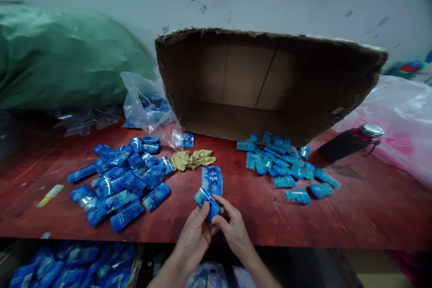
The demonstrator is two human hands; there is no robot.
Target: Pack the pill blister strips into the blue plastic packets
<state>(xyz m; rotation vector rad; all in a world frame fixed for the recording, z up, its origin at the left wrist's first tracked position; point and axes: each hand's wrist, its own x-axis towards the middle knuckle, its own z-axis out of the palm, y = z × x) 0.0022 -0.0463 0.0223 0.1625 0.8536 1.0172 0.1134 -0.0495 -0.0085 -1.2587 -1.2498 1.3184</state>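
Between my two hands, near the table's front edge, is a small blue packet (208, 204) with a shiny clear wrapper. My left hand (195, 229) grips it from the left, thumb on top. My right hand (233, 225) pinches its right end with thumb and fingers. Just beyond it lie flat blue printed cards (212, 177) on the table. To the left spreads a heap of blue wrapped packets (124, 180). On the right lies a looser group of blue packs with turquoise beadlike contents (283, 162). A crumpled yellowish cloth (192, 159) sits behind the cards.
A large cardboard box (243, 121) lies open toward me at the back. A dark bottle (349, 144) leans at the right beside pinkish plastic (405, 130). A clear bag (148, 108) and a green sack (64, 58) stand left. Below the table is a box of blue packets (74, 265).
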